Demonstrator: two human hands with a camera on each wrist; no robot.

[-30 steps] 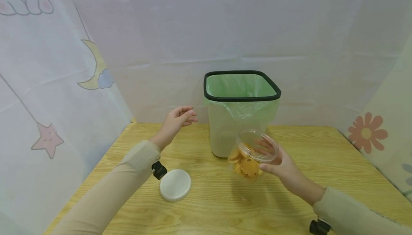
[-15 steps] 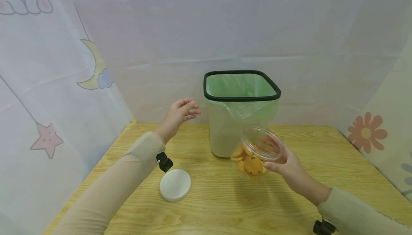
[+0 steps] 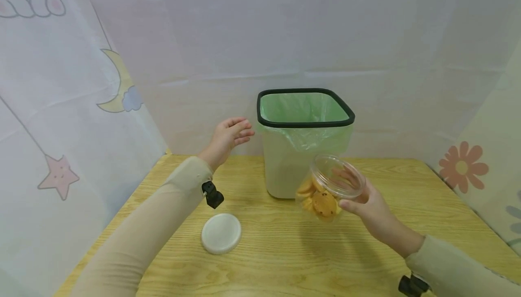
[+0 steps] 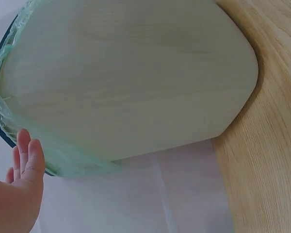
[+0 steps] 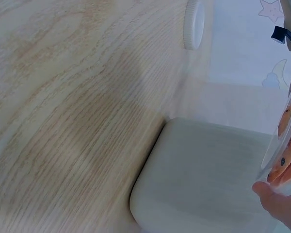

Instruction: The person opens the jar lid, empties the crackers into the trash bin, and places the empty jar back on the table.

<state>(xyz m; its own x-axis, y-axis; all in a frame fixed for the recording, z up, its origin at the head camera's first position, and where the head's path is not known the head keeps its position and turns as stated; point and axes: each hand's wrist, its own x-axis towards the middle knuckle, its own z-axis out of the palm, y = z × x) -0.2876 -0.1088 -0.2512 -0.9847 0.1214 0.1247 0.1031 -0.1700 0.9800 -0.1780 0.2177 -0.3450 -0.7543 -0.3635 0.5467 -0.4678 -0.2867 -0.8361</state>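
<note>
My right hand (image 3: 372, 204) grips a clear plastic jar (image 3: 339, 177) by its side near the rim, the thumb in front. The jar is lidless and tilted, its bottom toward the left, with several cookies (image 3: 324, 204) inside. It is held above the table, in front of the trash can (image 3: 281, 166). Only part of the jar shows at the right edge of the right wrist view. My left hand (image 3: 228, 139) is raised left of the can, fingers loosely bent with nothing in them. In the left wrist view, its fingers (image 4: 35, 160) overlap the green bag (image 4: 68, 160) near the can's rim.
The pale trash can has a black rim (image 3: 305, 124) and a green liner. A white screw lid (image 3: 221, 233) lies on the wooden table (image 3: 260, 265), below the left wrist. Printed cloth walls (image 3: 220, 39) stand behind the table and at both sides.
My left hand has risen and shifted slightly right toward the can's rim. The right hand has carried the jar a little up and to the right. The lid and can have stayed put.
</note>
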